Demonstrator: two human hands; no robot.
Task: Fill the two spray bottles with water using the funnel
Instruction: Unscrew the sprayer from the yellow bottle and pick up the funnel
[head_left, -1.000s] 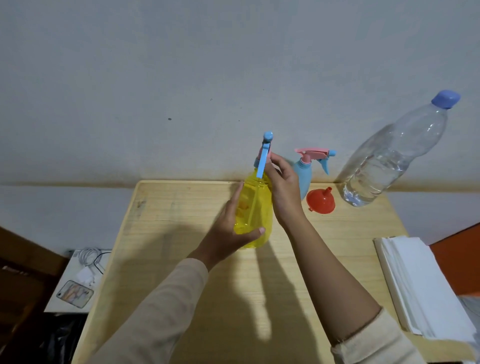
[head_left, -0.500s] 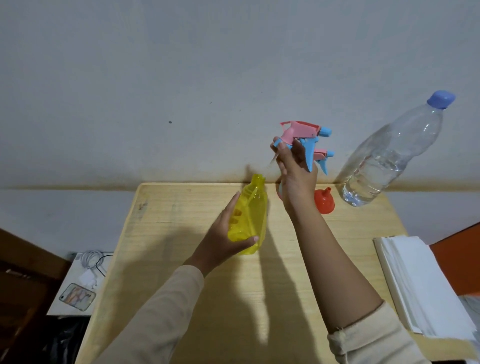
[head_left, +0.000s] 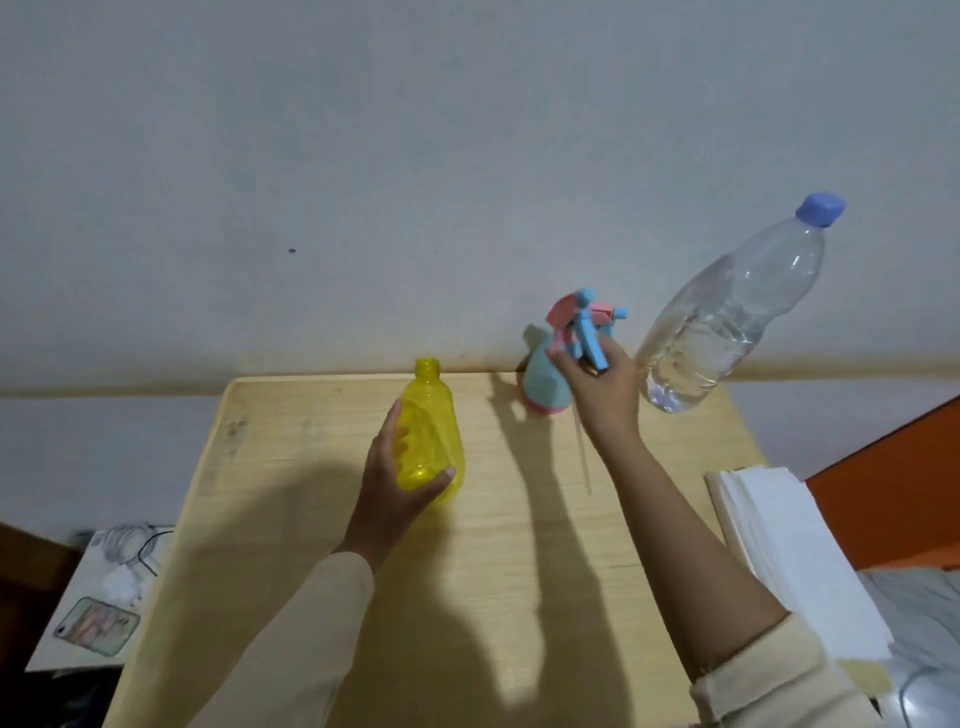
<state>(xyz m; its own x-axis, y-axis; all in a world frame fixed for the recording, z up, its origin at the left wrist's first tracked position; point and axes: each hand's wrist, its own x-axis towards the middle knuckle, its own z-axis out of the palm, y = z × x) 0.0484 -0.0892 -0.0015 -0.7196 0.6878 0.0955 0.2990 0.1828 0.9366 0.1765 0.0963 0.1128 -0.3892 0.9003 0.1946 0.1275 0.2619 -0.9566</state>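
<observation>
Yellow spray bottle (head_left: 428, 431) stands uncapped toward the surface's (head_left: 311, 519) far edge, left hand (head_left: 395, 483) gripping its body. Spray head (head_left: 584, 332), just lifted off, is held in the right hand (head_left: 602, 384) beside the blue spray bottle (head_left: 540, 384). Neck judged ready for funnel.

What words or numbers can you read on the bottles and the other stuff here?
There are no words or numbers I can read anywhere.
On the yellow bottle: no label.
On the blue bottle: no label.
On the spray head: no writing shows.
On the water bottle: clear plastic, no label.
On the phone: only a picture, too blurred to read.
</observation>
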